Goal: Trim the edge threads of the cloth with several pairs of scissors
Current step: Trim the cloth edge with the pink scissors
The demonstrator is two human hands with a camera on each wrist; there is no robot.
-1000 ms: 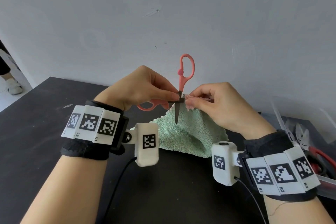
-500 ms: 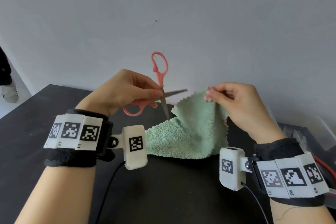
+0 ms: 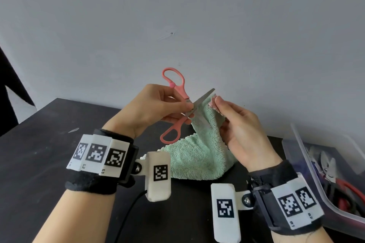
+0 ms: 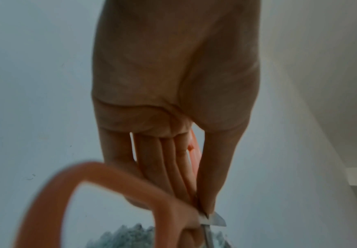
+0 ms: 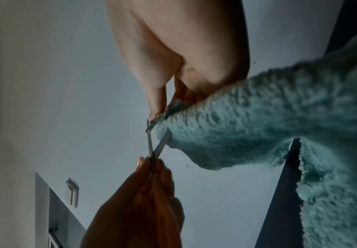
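Cloth [image 3: 199, 154], mint-green terry, hangs from my right hand [image 3: 243, 130], whose thumb and fingertips [image 5: 156, 107] pinch its top corner; the lower part trails onto the black table [image 3: 39, 154] below my wrists. My left hand [image 3: 150, 108] pinches the coral-handled scissors [image 3: 178, 104] at the pivot, outside the loops, blades parted around the cloth edge just beside my right fingertips. My wristbands read L2 and R1, R2. Right of my right wrist sits a clear plastic bin [image 3: 308, 165] holding red-handled tools.

Soft even daylight; dim, blurry wrist views.
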